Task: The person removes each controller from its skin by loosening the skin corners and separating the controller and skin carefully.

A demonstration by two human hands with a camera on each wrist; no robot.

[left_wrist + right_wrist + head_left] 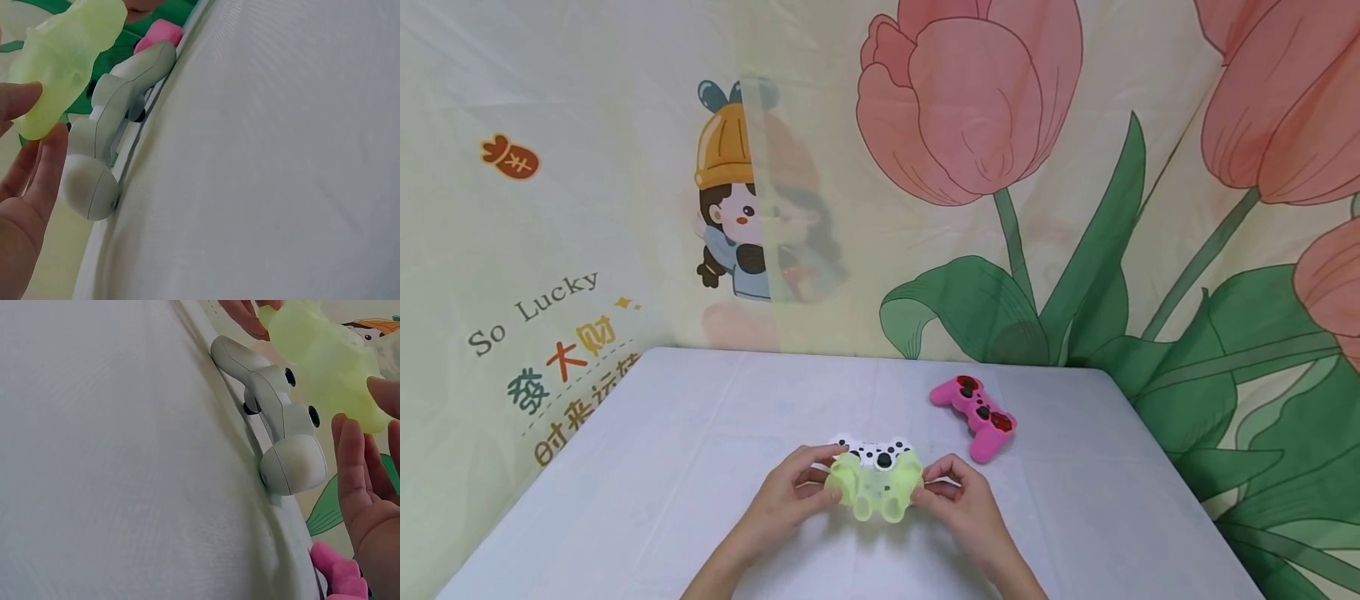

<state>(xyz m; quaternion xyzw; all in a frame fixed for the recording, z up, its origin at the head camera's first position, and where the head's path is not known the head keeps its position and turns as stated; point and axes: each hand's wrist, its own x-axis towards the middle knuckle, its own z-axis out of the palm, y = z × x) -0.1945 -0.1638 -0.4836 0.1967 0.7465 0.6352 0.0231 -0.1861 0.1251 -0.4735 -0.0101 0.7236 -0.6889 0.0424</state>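
A soft, translucent yellow-green silicone controller cover (874, 487) is held up between both hands. My left hand (797, 487) pinches its left end between thumb and fingers, and my right hand (958, 496) pinches the right end the same way. Behind the cover lies a white game controller (871, 450), partly hidden by it in the head view. Both wrist views show this white controller (275, 419) resting on the table, apart from the cover (331, 362) above it. In the left wrist view, the left thumb and fingertips grip the cover's edge (62, 62).
A pink game controller (973, 417) with red button areas lies at the back right of the table. White cloth covers the table (700, 467). Behind it hangs a printed backdrop (820, 333) with tulips and a cartoon figure.
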